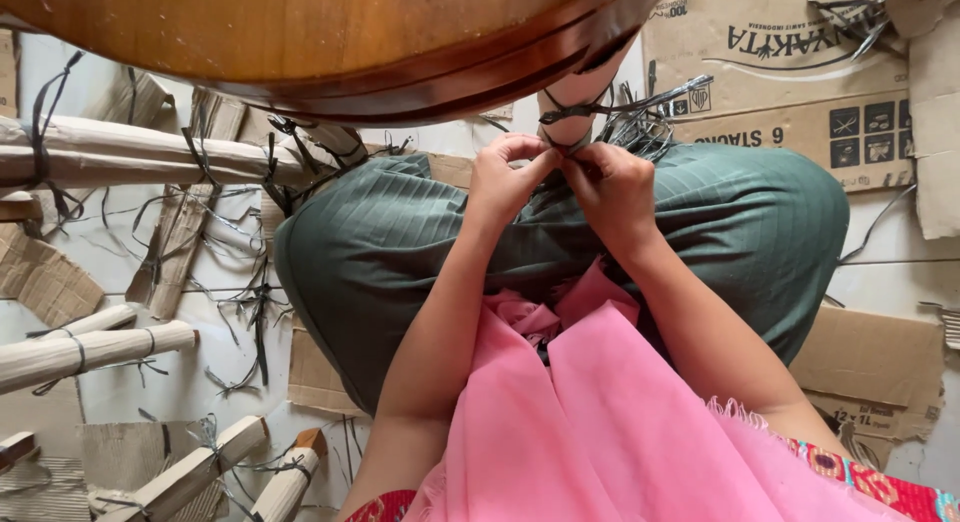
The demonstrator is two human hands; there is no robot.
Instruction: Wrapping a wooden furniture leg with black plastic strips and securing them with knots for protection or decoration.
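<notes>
Left hand (503, 178) and right hand (612, 187) pressed close together, fingertips meeting at about the 12 o'clock edge of the lap, pinching a dark strap (572, 111) where it wraps a paper-covered leg (585, 94) of wooden furniture. Left fingers curled tight, thumb and forefinger nipped on the strap end; right fingers bunched the same way just beside them, knuckles up. Exact knot or twist under the fingertips hidden. More loose dark strap ends (640, 122) fanned out at 1 o'clock from the right hand, touching the wrapped leg.

Directly above the hands, at 12 o'clock, a polished brown round tabletop (330, 42), its rim curving across the upper view. Below the hands, green ribbed trousers (400, 242) over bent knees, and at 6 o'clock a pink cloth (600, 412) falling down the lap, with a red patterned hem (880, 482) at 4 o'clock.

At 9 o'clock, another paper-wrapped leg (130, 152) lying flat, bound with dark straps. At 8 o'clock, further wrapped pieces (90, 350) on the pale floor (220, 342) amid cut strap scraps. At 2 o'clock, a flattened cardboard box (790, 72); more cardboard (870, 362) at 4 o'clock.
</notes>
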